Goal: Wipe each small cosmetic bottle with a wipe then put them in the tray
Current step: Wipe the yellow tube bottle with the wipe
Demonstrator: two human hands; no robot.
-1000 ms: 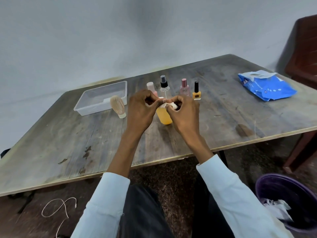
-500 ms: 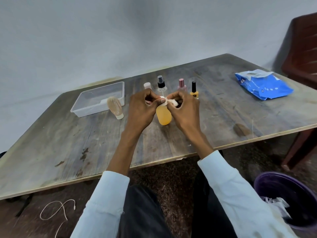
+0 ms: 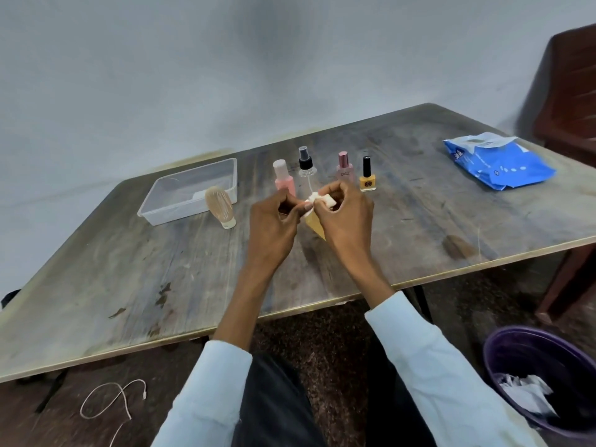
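You are sitting at a worn wooden table (image 3: 419, 204) filling mid-frame; your left hand (image 3: 271, 227) and right hand (image 3: 345, 217) are pinching a wipe (image 3: 317, 199) around the yellow bottle (image 3: 314, 224) at centre.

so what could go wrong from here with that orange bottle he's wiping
1. Both hands, left hand and right hand, work the small wipe at the top of the orange bottle, held above the table; a slip could drop it.
2. The clear spray bottle and pink bottle stand just behind the knuckles and could be knocked over.
3. The beige bottle stands upside down on its cap beside the tray, so a reach there might topple it.
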